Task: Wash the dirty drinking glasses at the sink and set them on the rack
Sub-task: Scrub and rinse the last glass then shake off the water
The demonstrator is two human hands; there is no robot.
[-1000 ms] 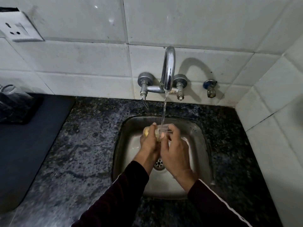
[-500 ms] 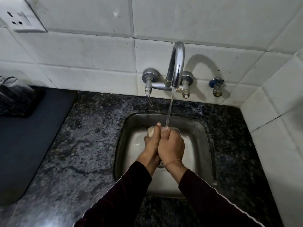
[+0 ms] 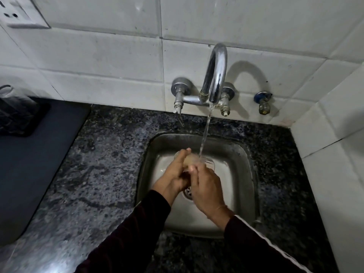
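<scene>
A clear drinking glass (image 3: 198,159) lies on its side over the steel sink (image 3: 242,174), right under the running water from the chrome tap (image 3: 215,75). My left hand (image 3: 174,175) holds the glass from the left, with a finger stretched along its far side. My right hand (image 3: 206,187) grips it from the right, thumb on the glass; its fingers are hidden beneath. The two hands touch each other. Only part of the glass shows between them.
Dark speckled granite counter (image 3: 94,174) surrounds the sink. A black rack (image 3: 21,123) on a dark mat (image 3: 35,164) at the far left carries a clear glass (image 3: 11,99). White tiled walls stand behind and to the right. A small valve (image 3: 263,103) sits right of the tap.
The hands have stayed under the stream, working around the glass. My right hand has rolled over it and slid nearer to me. The view has shifted a little.
</scene>
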